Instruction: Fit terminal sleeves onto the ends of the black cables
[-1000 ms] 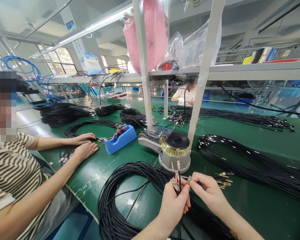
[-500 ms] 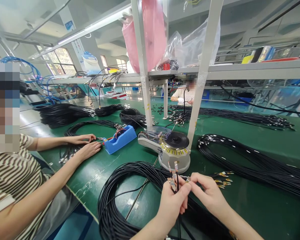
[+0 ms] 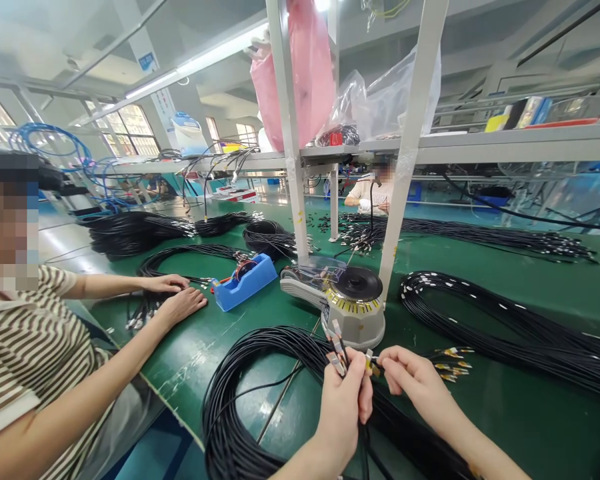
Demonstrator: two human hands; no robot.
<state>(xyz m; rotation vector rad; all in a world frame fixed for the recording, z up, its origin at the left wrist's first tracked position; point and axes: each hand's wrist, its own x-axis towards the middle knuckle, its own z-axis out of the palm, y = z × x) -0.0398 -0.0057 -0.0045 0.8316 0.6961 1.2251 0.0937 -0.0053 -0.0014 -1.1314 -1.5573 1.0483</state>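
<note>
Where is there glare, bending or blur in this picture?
Head view: the ceiling light glows white, and pale glare marks the green table; the white posts converge downward, perhaps lens distortion; the connectors in the left hand look soft in fine detail.

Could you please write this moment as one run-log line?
left hand: holding several cable ends | right hand: fingertips beside yellow-marked connector, grip unclear | nearby: black cable coil, grey machine, blue holder

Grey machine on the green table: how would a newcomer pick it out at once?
On the green table, find the two nearest pale posts. By their feet, beyond the person's left hand, stands the grey machine. Its round black top above a ring of yellow strips sets it apart from the nearby blue holder.
</note>
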